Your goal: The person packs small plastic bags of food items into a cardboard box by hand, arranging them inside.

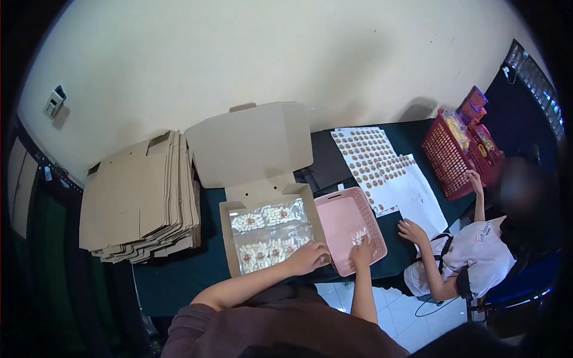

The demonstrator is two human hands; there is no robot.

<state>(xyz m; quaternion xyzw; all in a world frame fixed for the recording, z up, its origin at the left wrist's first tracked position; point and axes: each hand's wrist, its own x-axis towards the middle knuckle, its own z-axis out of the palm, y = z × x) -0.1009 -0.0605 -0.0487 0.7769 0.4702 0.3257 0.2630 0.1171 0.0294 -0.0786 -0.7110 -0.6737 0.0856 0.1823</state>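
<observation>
An open cardboard box (227,238) holds several clear bags of white pieces (256,253) with small round stickers on them. My left hand (307,258) reaches over the box's front right corner, fingers loosely spread at the right wall and holding nothing that I can see. Beside the box is a pink plastic basket (343,218). In its front right part my right hand (362,254) grips a small clear bag of white pieces (359,236); the fingers partly hide the bag.
Flattened cardboard boxes (128,194) are stacked at the left. Sticker sheets (367,158) and a white sheet (421,200) lie right of the pink basket. A co-worker (477,250) sits at the right, one hand by a red basket (450,155) holding packets. A wall stands behind.
</observation>
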